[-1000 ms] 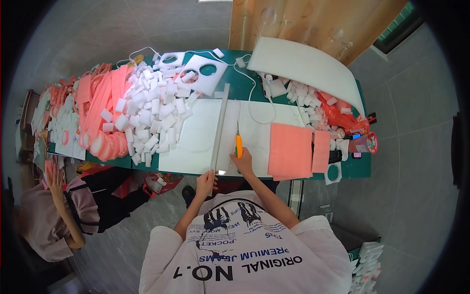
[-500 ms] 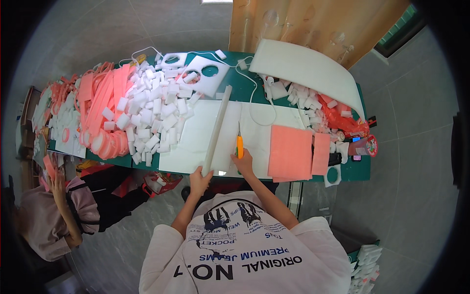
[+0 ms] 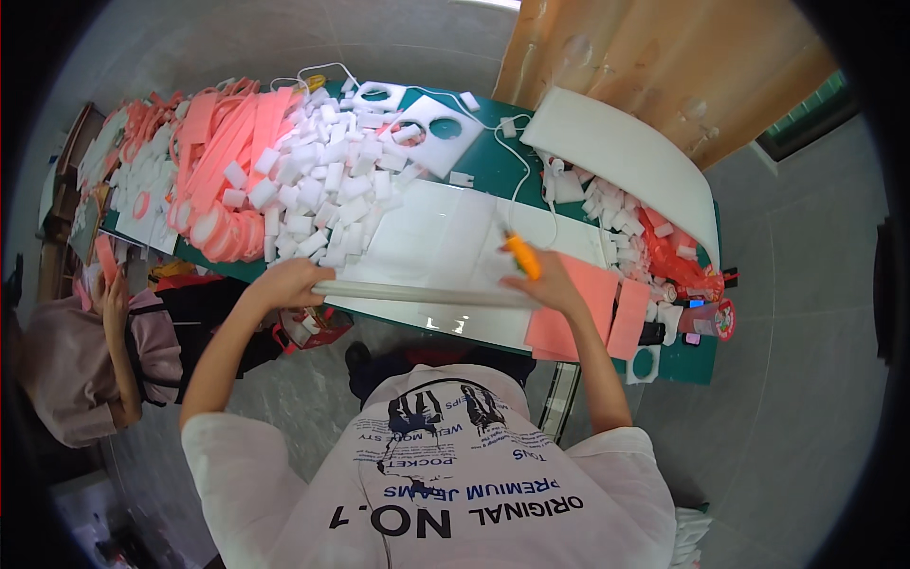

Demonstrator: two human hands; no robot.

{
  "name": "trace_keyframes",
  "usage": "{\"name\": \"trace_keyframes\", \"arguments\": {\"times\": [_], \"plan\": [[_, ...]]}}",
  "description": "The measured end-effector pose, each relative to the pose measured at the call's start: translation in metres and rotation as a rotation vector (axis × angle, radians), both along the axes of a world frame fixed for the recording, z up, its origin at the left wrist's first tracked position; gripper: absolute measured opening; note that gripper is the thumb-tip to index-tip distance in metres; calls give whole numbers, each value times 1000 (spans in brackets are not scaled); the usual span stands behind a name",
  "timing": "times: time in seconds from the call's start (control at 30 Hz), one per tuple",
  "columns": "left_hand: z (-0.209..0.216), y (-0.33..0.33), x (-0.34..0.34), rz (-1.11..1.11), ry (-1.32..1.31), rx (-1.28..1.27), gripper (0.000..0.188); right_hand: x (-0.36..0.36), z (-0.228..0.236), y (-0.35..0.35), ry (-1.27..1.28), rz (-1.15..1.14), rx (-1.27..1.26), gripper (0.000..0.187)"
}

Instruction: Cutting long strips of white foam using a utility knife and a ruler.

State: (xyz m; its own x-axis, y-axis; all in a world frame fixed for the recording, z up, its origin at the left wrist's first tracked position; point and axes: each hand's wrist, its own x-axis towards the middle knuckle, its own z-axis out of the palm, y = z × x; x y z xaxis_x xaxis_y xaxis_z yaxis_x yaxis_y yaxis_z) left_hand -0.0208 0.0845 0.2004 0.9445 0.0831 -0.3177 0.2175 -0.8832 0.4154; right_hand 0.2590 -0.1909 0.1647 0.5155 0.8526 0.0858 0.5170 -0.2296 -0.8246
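Note:
A long pale strip [image 3: 427,295], perhaps foam, lies crosswise along the near edge of the white board [image 3: 417,228]. My left hand [image 3: 296,283] is closed round its left end. In my right hand [image 3: 557,286] is an orange utility knife [image 3: 522,256], its tip pointing away from me; the blade is blurred. The fingers of that hand also reach the strip's right end, though I cannot tell how firmly they touch it. Beneath and beside my right hand are flat pink foam sheets [image 3: 578,318].
White foam blocks [image 3: 327,180] are heaped left of the board, with pink foam strips [image 3: 227,142] beyond. A curved white sheet [image 3: 626,161] stands at the back right, near a white cable [image 3: 519,175]. Another person [image 3: 71,360] works at the lower left.
The strip has turned from pointing away from me to lying crosswise. My left hand has moved left with its end; my right hand has moved right and away, still holding the knife.

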Motion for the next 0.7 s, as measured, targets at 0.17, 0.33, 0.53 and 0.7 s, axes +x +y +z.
{"name": "trace_keyframes", "arguments": {"times": [0.17, 0.33, 0.53, 0.7], "plan": [[19, 9, 50, -261, 49, 111, 20, -21, -39, 15, 156, 532, -52, 44], [57, 19, 84, -392, 17, 476, 25, -43, -34, 20, 297, 431, -226, 39], [3, -11, 102, 582, -1148, 317, 40, -61, -48, 45, 794, 182, 198, 22], [-146, -117, 73, 800, -511, -811, 21, -70, -75, 72, 963, 20, 357, 23]]}}
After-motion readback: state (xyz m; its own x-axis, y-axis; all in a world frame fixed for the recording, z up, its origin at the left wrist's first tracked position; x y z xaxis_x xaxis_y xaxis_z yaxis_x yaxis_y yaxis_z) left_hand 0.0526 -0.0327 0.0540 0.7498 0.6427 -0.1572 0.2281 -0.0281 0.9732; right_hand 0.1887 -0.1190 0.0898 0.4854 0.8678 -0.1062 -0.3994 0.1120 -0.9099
